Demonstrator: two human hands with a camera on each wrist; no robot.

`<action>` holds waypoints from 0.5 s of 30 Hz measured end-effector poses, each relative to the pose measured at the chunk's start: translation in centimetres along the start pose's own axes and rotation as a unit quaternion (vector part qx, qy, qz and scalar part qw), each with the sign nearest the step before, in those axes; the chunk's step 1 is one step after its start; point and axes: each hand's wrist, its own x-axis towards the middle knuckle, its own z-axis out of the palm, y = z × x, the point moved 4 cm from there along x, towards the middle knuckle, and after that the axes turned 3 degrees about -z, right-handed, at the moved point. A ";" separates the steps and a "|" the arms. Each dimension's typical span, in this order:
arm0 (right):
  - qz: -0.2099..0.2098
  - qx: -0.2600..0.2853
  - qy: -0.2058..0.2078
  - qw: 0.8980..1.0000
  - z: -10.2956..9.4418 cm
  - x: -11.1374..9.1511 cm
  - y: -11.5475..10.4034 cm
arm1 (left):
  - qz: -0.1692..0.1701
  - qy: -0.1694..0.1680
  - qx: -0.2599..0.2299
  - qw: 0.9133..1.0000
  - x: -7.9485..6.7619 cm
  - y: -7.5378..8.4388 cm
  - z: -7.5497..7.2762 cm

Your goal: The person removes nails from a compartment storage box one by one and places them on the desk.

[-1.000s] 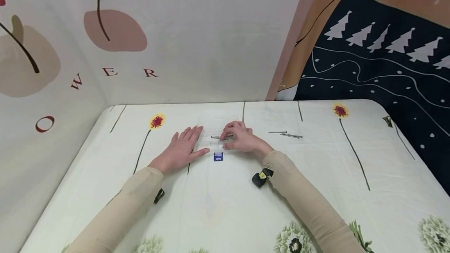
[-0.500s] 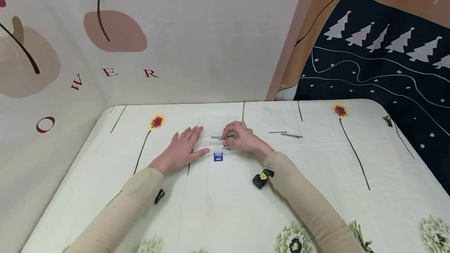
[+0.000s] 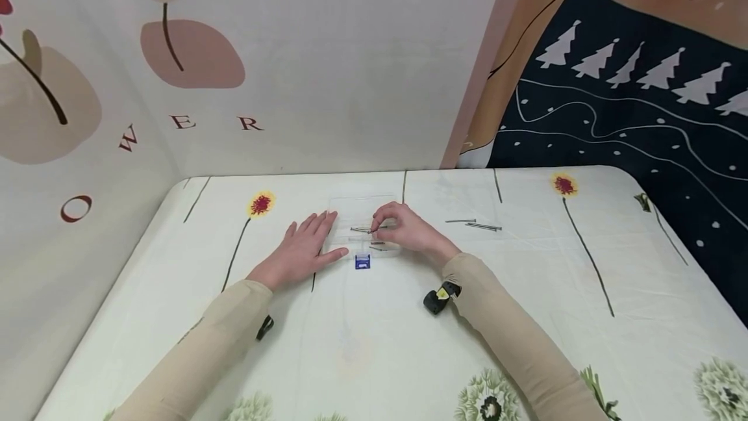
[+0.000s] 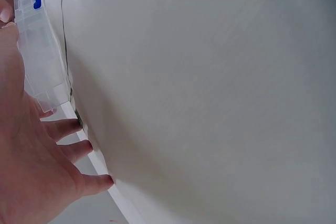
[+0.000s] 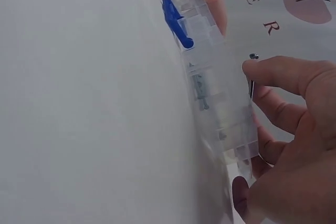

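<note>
A clear plastic compartment box (image 3: 350, 249) with a blue latch (image 3: 363, 262) lies mid-table, its transparent lid raised toward the back. Several metal nails (image 3: 359, 230) are in its compartments. My right hand (image 3: 403, 229) is over the box's right half and pinches a nail (image 5: 252, 88) between thumb and fingertips; the nail's head sticks out above the thumb in the right wrist view. At the box's left side my left hand (image 3: 304, 245) lies with fingers spread and straight, its thumb pointing at the front corner near the latch.
Several loose nails (image 3: 483, 227) lie on the table to the right of the box. A flower-printed cloth (image 3: 350, 356) covers the table. Behind it hangs a pale printed curtain (image 3: 350, 83), with a dark tree-patterned cloth (image 3: 613, 115) at the right.
My right hand has drawn its fingers together on a nail and shifted slightly right, uncovering more of the box's front compartments. My left hand has stayed in place.
</note>
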 end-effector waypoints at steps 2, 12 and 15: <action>-0.014 0.006 0.003 1.000 -0.2 -0.1 -0.2 | 0.000 0.001 0.001 1.000 0.0 0.0 0.0; 0.009 0.040 0.059 0.997 -1.6 -1.1 -0.4 | 0.001 0.002 0.003 1.000 -0.1 0.0 0.0; -0.005 0.048 0.071 0.996 -2.1 -1.3 -0.4 | 0.002 0.002 0.002 1.000 -0.1 0.0 0.0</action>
